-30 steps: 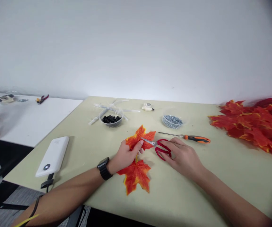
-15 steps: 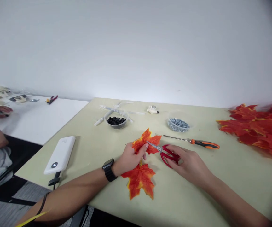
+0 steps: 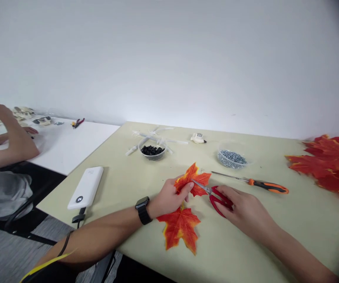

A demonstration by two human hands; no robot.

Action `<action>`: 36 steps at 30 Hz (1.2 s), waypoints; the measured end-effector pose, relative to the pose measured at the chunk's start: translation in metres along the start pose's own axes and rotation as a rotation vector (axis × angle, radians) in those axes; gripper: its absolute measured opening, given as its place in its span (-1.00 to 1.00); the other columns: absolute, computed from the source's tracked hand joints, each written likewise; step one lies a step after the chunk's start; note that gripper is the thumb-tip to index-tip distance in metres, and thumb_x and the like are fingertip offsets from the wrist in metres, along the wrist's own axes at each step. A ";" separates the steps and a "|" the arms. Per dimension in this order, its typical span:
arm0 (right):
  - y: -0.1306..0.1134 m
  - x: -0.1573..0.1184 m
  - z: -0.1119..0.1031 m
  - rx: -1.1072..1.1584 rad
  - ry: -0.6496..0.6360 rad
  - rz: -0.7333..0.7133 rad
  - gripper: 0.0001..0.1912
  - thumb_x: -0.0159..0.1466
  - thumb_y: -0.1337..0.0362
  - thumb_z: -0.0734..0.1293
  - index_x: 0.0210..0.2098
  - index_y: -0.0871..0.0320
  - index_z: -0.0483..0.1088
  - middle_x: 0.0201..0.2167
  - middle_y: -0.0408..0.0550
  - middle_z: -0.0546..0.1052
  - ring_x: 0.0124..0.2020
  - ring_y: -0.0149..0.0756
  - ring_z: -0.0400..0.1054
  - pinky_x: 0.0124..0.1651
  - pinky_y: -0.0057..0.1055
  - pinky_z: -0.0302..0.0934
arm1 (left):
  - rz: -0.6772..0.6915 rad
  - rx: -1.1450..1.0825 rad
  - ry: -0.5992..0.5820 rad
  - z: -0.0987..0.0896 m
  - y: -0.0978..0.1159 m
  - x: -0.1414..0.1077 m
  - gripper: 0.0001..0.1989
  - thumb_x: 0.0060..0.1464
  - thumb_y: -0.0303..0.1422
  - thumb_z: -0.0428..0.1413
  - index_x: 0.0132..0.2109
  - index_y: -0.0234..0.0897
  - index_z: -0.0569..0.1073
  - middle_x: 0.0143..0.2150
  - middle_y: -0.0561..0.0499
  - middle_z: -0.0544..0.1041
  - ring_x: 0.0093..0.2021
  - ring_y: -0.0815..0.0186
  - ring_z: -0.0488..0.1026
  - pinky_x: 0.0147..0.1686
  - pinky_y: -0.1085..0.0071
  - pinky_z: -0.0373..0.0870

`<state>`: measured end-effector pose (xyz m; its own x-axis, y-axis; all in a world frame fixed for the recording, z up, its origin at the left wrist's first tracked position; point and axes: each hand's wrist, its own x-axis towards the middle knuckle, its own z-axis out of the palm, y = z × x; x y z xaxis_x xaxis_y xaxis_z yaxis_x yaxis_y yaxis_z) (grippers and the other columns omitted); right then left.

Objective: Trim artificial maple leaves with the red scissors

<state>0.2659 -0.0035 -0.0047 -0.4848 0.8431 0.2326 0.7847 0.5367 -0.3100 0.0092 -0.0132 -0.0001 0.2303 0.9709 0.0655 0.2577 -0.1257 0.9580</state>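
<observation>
My left hand [image 3: 171,198] pinches an orange-red artificial maple leaf [image 3: 200,179] between thumb and fingers, just above the table. Red-handled scissors [image 3: 220,200] are in my right hand [image 3: 246,210], its fingers around the handle loops. Their metal blades point left across the held leaf, with the tip by my left thumb. Whether the blades are cutting into the leaf I cannot tell. Below my left hand a second maple leaf [image 3: 182,230] with yellow edges lies on the table, partly covered by the hand and wrist.
Beyond my hands stand a bowl of black pieces [image 3: 153,151] and a bowl of metal screws [image 3: 232,159]. A screwdriver [image 3: 268,186] lies right, near a maple leaf pile [image 3: 328,165]. At left is a white power bank [image 3: 86,188]. A co-worker's arm [image 3: 16,137] is over the white table [image 3: 95,135].
The view has swung slightly left, so everything sits further right. My hands keep much the same hold on leaf and scissors. The co-worker has raised one hand.
</observation>
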 end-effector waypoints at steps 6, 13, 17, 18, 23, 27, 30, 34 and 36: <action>-0.003 0.002 -0.005 0.061 -0.067 0.054 -0.72 0.39 0.04 0.28 0.02 0.01 0.35 -0.04 0.00 0.60 -0.19 -0.15 0.56 -0.26 -0.28 0.41 | -0.024 0.025 0.015 -0.001 -0.003 -0.002 -0.51 0.35 -0.06 0.04 -0.50 -0.25 0.41 -0.53 0.05 0.46 -0.51 0.38 0.36 -0.40 0.42 0.35; -0.001 0.007 -0.012 0.102 -0.063 0.119 -0.53 0.32 -0.11 0.36 0.02 0.05 0.25 0.08 0.12 0.47 0.01 -0.01 0.45 -0.06 -0.10 0.42 | 0.015 0.018 0.010 -0.003 -0.004 -0.001 -0.51 0.38 -0.07 0.02 -0.48 -0.23 0.40 -0.51 0.05 0.47 -0.46 0.36 0.39 -0.35 0.41 0.37; 0.003 0.007 -0.013 0.117 -0.046 0.143 -0.53 0.31 -0.10 0.37 0.03 0.05 0.24 0.04 0.12 0.47 0.03 0.01 0.43 -0.06 -0.11 0.41 | -0.009 0.043 0.033 -0.003 -0.005 0.001 -0.46 0.38 -0.06 0.00 -0.53 -0.24 0.38 -0.55 0.04 0.47 -0.48 0.36 0.38 -0.30 0.42 0.40; 0.003 0.006 -0.013 0.124 -0.045 0.147 -0.53 0.31 -0.10 0.37 0.02 0.05 0.25 0.03 0.11 0.47 0.02 0.01 0.42 -0.06 -0.12 0.40 | -0.005 0.050 0.034 -0.003 -0.005 0.001 -0.45 0.39 -0.07 0.00 -0.54 -0.24 0.38 -0.55 0.04 0.47 -0.48 0.37 0.39 -0.29 0.42 0.41; 0.001 0.005 -0.015 0.156 -0.058 0.162 -0.54 0.32 -0.12 0.35 0.02 0.04 0.24 0.03 0.07 0.46 0.03 -0.04 0.40 -0.04 -0.16 0.38 | 0.010 0.096 0.031 -0.003 -0.004 0.001 -0.46 0.39 -0.11 -0.01 -0.55 -0.25 0.39 -0.57 0.06 0.45 -0.49 0.40 0.38 -0.29 0.46 0.40; 0.000 0.006 -0.017 0.152 -0.068 0.193 -0.54 0.33 -0.13 0.32 0.01 0.04 0.25 0.00 0.05 0.48 -0.05 -0.08 0.40 -0.10 -0.20 0.35 | 0.010 0.122 0.034 -0.003 -0.004 0.002 -0.45 0.40 -0.11 -0.02 -0.54 -0.26 0.40 -0.57 0.07 0.46 -0.48 0.41 0.39 -0.30 0.48 0.40; 0.001 0.006 -0.017 0.174 -0.103 0.209 -0.64 0.35 -0.11 0.31 -0.15 0.05 0.27 -0.26 -0.07 0.49 -0.31 -0.22 0.35 -0.28 -0.30 0.25 | -0.001 0.119 0.029 -0.003 -0.005 0.002 -0.46 0.40 -0.11 -0.02 -0.54 -0.26 0.40 -0.57 0.07 0.46 -0.48 0.41 0.40 -0.31 0.49 0.41; 0.003 0.006 -0.014 0.230 -0.122 0.237 -0.58 0.36 -0.10 0.31 -0.39 0.06 0.17 -0.54 -0.21 0.35 -0.51 -0.33 0.15 -0.43 -0.36 0.06 | 0.017 0.104 0.024 -0.003 -0.004 0.001 -0.47 0.40 -0.12 -0.01 -0.52 -0.26 0.39 -0.57 0.09 0.45 -0.48 0.43 0.40 -0.27 0.50 0.42; 0.005 0.006 -0.012 0.237 -0.120 0.233 -0.55 0.34 -0.11 0.32 -0.42 0.07 0.16 -0.58 -0.22 0.32 -0.53 -0.35 0.11 -0.44 -0.36 0.02 | 0.032 0.099 0.020 -0.003 -0.002 0.000 -0.48 0.40 -0.13 0.00 -0.52 -0.26 0.39 -0.57 0.09 0.46 -0.48 0.43 0.41 -0.26 0.50 0.42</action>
<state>0.2714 0.0034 0.0063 -0.3566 0.9339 0.0250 0.7751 0.3107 -0.5502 0.0059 -0.0119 -0.0015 0.2211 0.9699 0.1021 0.3420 -0.1751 0.9232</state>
